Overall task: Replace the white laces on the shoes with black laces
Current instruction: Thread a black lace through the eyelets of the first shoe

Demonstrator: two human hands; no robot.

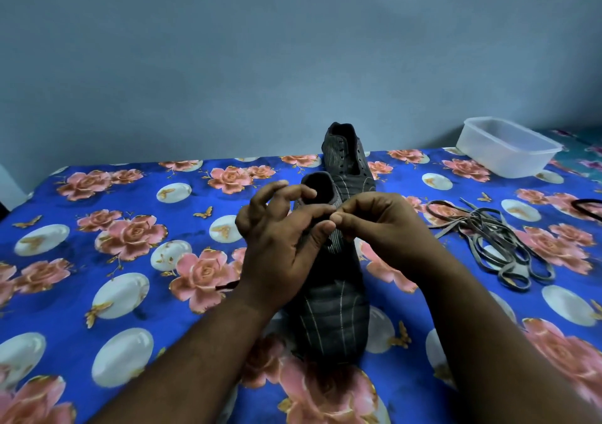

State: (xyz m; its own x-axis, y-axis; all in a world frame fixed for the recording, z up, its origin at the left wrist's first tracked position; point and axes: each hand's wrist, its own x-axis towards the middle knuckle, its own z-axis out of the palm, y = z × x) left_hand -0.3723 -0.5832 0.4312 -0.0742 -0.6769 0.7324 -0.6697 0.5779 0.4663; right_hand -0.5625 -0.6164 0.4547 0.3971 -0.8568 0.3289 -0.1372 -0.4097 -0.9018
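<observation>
Both hands met over the near shoe (332,313) at the bed's (97,195) front middle. The left hand (283,241) and right hand (374,225) pinched something there, probably a black lace (226,286) for threading. The removed laces (488,241) lay near the right edge.

A home bedroom, by the look of it: a bed or table spread with a blue sheet (107,202) printed with pink roses, pushed against a plain blue-grey wall (228,49), a plastic food tub (508,148) resting on it.
</observation>
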